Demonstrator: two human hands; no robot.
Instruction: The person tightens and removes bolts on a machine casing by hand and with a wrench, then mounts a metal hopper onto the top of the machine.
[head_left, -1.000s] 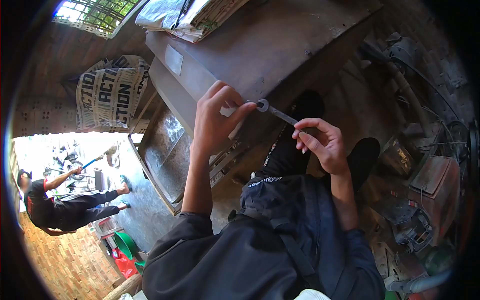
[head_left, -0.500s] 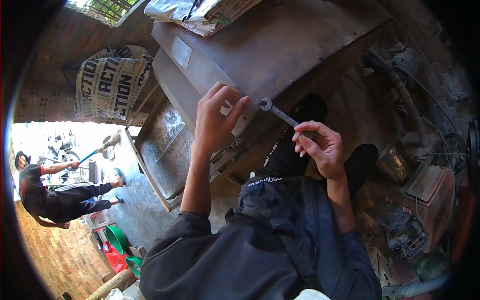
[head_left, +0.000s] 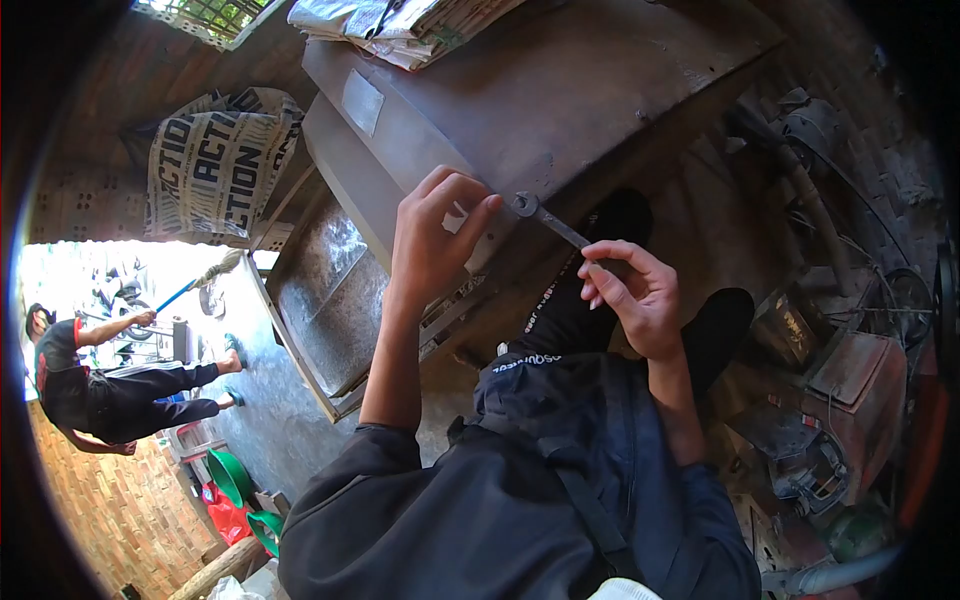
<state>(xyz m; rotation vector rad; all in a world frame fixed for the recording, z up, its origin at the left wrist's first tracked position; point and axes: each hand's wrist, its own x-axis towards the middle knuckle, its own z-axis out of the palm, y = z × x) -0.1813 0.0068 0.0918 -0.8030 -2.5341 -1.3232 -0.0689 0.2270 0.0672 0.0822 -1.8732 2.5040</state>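
My right hand (head_left: 640, 300) pinches the handle of a metal wrench (head_left: 556, 223) between thumb and fingers. The wrench slants up and left, its head beside the front corner of a large brown metal machine housing (head_left: 560, 100). Whether that head sits on a bolt or nut, I cannot tell. Close by, my left hand (head_left: 440, 225) lies against the housing's grey side panel, fingers bent and thumb held apart. Through the gap between thumb and forefinger, a pale patch (head_left: 455, 217) on the panel shows. The left fingertips are partly hidden.
Folded sacks (head_left: 400, 30) lie on the housing. A metal tray (head_left: 330, 290) stands below left. On the left, a person (head_left: 110, 390) holds a blue-handled broom (head_left: 190, 285) near green basins (head_left: 230, 477). Dusty red machinery (head_left: 850, 400) and cables crowd the right.
My right hand and the wrench have shifted slightly up and left, and the wrench head looks a little turned. My left hand stays almost still. The other person's broom has risen slightly.
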